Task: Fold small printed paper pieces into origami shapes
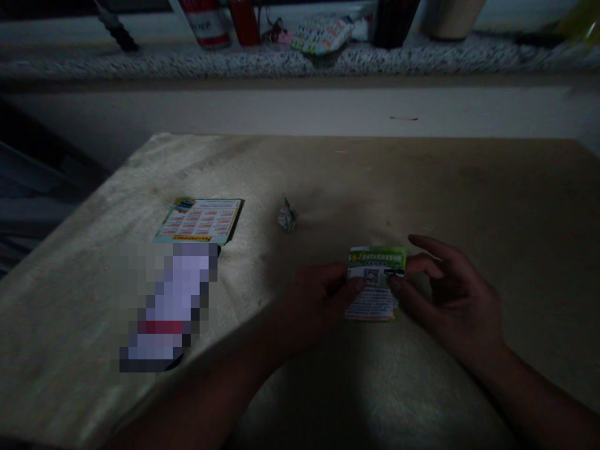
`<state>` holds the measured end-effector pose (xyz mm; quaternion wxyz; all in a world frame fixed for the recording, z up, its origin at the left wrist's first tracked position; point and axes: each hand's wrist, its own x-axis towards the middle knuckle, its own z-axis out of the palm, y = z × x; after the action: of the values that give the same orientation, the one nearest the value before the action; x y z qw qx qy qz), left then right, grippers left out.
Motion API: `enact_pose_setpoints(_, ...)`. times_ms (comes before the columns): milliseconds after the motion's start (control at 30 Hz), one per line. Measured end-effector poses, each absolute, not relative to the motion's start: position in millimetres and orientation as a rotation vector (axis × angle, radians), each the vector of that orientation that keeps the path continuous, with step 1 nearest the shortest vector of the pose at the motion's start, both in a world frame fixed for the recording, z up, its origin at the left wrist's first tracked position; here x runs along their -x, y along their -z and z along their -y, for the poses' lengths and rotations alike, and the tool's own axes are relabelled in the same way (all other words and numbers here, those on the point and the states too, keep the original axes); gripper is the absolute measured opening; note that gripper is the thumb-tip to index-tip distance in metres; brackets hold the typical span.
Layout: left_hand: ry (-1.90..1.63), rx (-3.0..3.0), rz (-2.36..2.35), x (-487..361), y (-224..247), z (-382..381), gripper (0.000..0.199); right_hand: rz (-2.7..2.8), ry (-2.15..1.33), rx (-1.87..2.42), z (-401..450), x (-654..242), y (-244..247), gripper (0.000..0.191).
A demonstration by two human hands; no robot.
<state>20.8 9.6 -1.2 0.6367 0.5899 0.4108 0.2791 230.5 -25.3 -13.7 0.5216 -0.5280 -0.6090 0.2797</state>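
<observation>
On the far left, dark cloth (pixel 28 172) shows beyond the edge of the table (pixel 469 187). A phone (pixel 173 300), blurred into blocks, lies on the left part of the table, its screen pale with a red band across the lower part. At its far end lies a printed sheet (pixel 201 220), with columns of small text, a blue and dark picture in its far left corner and a yellow and red strip along its near edge. To the right of that sheet, a small crumpled wrapper (pixel 287 217) sits alone on the table.

Next comes the left hand (pixel 309 306), reaching in from the near side. It is clamped on the left edge of a small leaflet (pixel 374 300), with the thumb on the printed face. The leaflet is held over the near middle part of the table, between the two hands; it has a green top band, a square code below it and lines of small print. The right hand (pixel 450 300) is clamped on the leaflet's right edge, its thumb on the face near the code and the index finger raised clear.

Behind the table, a speckled ledge (pixel 262 65) runs across the view. Along it, left to right, stand a red and white can (pixel 206 25) and a red container (pixel 245 22); then a printed packet (pixel 322 34) lies beside a dark container (pixel 396 22), followed by a beige container (pixel 454 19).
</observation>
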Motion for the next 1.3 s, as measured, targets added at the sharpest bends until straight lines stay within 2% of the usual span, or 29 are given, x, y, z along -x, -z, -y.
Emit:
enact_pose_setpoints(400,-0.638,-1.237,-0.867,-20.1,5.5,-14.0,0.028,1.541,-0.53,1.236,25.4,-234.1,15.2,0.062)
enact_pose_setpoints(600,-0.757,-1.228,-0.898,-20.2,4.2,-17.0,0.022,1.55,-0.52,1.271,26.0,-236.8,17.5,0.058)
enact_pose_setpoints(800,-0.808,-1.136,-0.98,-19.8,5.2,-20.2,0.016,1.651,-0.447,1.337,24.0,-238.4,10.2,0.036)
enact_pose_setpoints(900,-0.827,-1.076,-0.995,-19.9,2.7,-22.3,0.014,1.726,-0.431,1.267,22.2,-239.1,7.5,0.034)
enact_pose_setpoints(1133,-0.783,-0.828,-0.863,-20.1,2.9,-21.2,0.014,1.914,-0.497,0.989,18.3,-240.4,9.2,0.05)
enact_pose_setpoints(1300,-0.691,-0.689,-0.77,-22.6,6.8,-17.1,0.025,1.916,-0.606,0.845,16.7,-240.7,6.1,0.04)
